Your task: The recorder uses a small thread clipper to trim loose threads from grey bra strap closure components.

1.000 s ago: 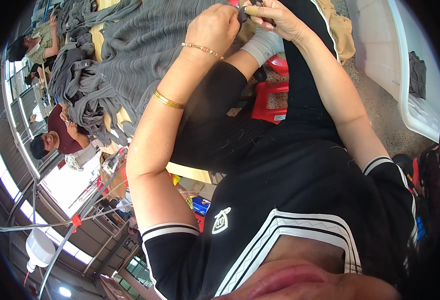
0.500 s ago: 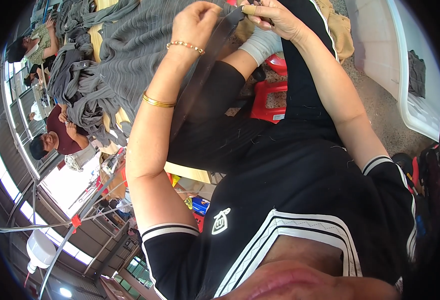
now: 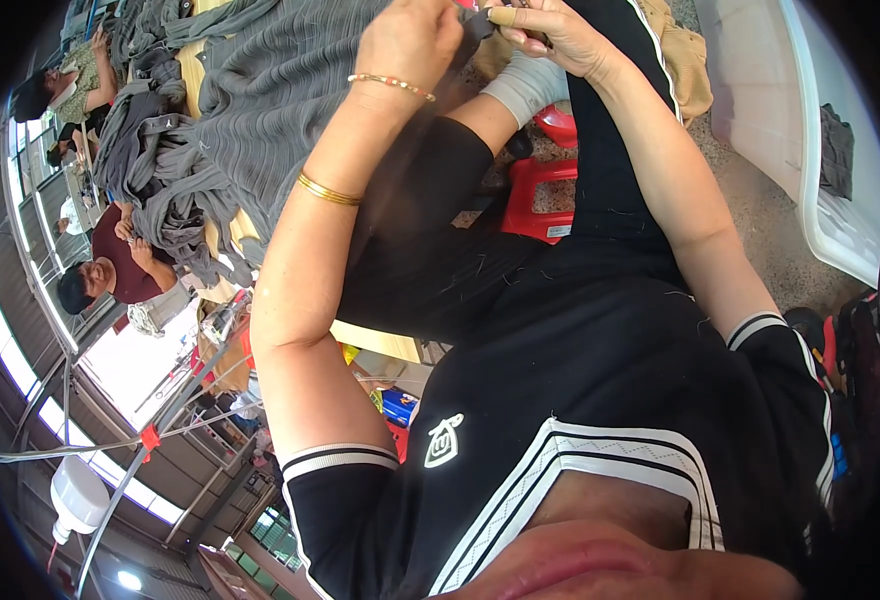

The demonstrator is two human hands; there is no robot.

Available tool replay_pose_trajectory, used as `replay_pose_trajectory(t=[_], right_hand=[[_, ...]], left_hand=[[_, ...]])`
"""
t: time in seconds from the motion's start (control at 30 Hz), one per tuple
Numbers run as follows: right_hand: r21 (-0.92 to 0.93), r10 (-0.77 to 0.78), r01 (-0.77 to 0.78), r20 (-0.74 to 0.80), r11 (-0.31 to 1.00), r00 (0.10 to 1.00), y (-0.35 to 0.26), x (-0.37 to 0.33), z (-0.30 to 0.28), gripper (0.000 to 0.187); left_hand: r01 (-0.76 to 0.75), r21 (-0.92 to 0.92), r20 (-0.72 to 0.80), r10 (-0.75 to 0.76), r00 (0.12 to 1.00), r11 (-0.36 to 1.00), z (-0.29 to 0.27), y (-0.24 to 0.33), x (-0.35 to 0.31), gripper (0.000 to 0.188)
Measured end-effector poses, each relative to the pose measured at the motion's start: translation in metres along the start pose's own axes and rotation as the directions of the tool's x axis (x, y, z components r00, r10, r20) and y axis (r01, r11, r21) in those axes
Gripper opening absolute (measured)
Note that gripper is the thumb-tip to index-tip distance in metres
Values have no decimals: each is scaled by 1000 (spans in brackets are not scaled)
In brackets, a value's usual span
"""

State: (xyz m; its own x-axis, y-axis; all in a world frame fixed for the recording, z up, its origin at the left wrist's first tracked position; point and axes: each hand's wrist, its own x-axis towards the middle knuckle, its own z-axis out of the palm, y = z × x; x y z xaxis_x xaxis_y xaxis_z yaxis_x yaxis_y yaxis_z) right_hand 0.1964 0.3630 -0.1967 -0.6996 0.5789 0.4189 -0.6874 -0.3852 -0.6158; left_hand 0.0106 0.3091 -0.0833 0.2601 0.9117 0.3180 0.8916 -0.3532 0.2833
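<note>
Largest first: the wearer's black top point(image 3: 600, 340) with white trim, nearer the body than both hands. Ahead and to the left of the left hand, grey striped cloth point(image 3: 280, 90) spreads in ripples over a pale wooden table point(image 3: 196, 90), bunching into folds farther out. Well to the right of the right hand, a translucent plastic bin point(image 3: 760, 110) holding a piece of dark cloth point(image 3: 836, 150). Far left of the left hand, a person in a maroon top point(image 3: 132, 265), hands raised together. Below the right hand, a red stool point(image 3: 525, 182). Left hand point(image 3: 410, 40): fingers curled, back toward the camera, fingertips hidden; cannot tell whether it grips anything. Right hand point(image 3: 560, 38): thumb and fingers closed, pinching the end of a dark strip point(image 3: 477, 30). Just right of the right forearm, tan cloth point(image 3: 682, 60). Between the hands and lower, a light grey sock point(image 3: 528, 92). The dark strip lies right beside the left hand, its far part blurred or hidden. On the left forearm, gold bangles point(image 3: 328, 190); at that wrist, a beaded bracelet point(image 3: 392, 84). Smallest: a tan wrapping point(image 3: 502, 16) on one right-hand digit.
</note>
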Motion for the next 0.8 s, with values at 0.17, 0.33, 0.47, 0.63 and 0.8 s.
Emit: replay_pose_trajectory(t=[0.17,0.33,0.47,0.63,0.8], right_hand=[[-20,321,-350,-351,937,879,-11,-1,13,16],[-22,337,-364,-329,931,882,-13,0,18,16],[82,444,-438,-233,895,865,-20,2,23,14],[-68,376,-395,-198,916,905,-14,8,24,27],[-120,369,-417,-295,901,882,-7,7,15,18]], left_hand=[[588,-199,170,-564,808,784,-24,6,10,19],[629,-355,557,-384,736,691,-16,19,-3,27],[624,-427,623,-287,728,654,-30,0,-7,28],[638,-576,651,-185,736,512,-71,-16,-7,24],[655,-673,640,-173,748,342,-82,-34,-11,23]])
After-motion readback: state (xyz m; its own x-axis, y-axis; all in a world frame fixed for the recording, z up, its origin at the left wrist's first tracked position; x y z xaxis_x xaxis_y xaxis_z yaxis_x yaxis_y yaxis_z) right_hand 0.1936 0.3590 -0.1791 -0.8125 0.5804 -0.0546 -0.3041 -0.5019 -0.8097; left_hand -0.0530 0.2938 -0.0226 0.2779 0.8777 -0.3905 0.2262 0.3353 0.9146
